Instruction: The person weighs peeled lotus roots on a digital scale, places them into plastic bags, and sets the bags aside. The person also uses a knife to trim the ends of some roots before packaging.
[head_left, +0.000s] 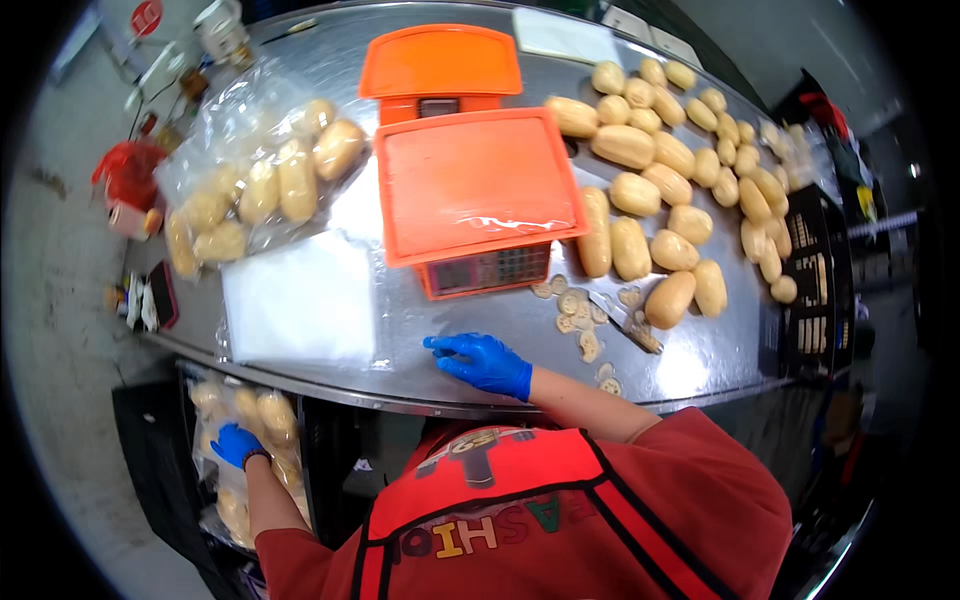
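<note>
My left hand (238, 444), in a blue glove, reaches down over bagged lotus roots (279, 417) in a black crate (306, 450) below the table edge. Its fingers touch or hover over the clear plastic; whether they grip it I cannot tell. My right hand (480, 365), also gloved in blue, is over the steel table (420, 315) near its front edge, holding nothing, fingers slightly apart. Left of it lies a stack of clear plastic bags (300, 300). Ahead is an orange weighing scale (480, 184) with a wide flat pan.
Behind it sits a second orange scale (441, 64). Filled bags of lotus root (259, 191) lie at the left. Several loose lotus roots (634, 193) cover the right side, near cut slices (574, 304) and a knife (626, 322). A black crate (814, 285) flanks the right edge.
</note>
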